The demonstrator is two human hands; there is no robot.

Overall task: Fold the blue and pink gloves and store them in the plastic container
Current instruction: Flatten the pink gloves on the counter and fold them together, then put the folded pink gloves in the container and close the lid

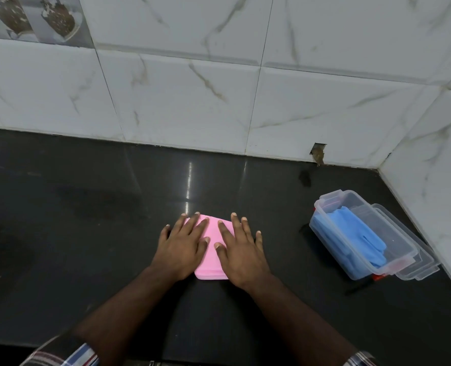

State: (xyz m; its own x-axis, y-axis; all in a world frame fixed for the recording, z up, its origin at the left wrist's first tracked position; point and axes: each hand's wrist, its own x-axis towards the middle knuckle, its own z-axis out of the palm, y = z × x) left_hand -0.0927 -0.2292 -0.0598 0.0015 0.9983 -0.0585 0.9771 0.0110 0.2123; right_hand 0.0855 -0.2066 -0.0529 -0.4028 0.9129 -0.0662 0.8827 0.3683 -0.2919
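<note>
A folded pink glove (pixel 211 256) lies flat on the black countertop (pixel 87 233) in the middle. My left hand (pixel 182 247) presses flat on its left side with fingers spread. My right hand (pixel 239 252) presses flat on its right side, fingers also spread. Neither hand grips anything. At the right stands a clear plastic container (pixel 327 235) without its lid on. A blue glove (pixel 356 233) lies inside it. Much of the pink glove is hidden under my palms.
The container's clear lid (pixel 414 256) lies under and beside it on the right, by the side wall. White marble-patterned tiles (pixel 192 88) form the back wall. A small hole (pixel 318 153) breaks the tile at the counter's back edge.
</note>
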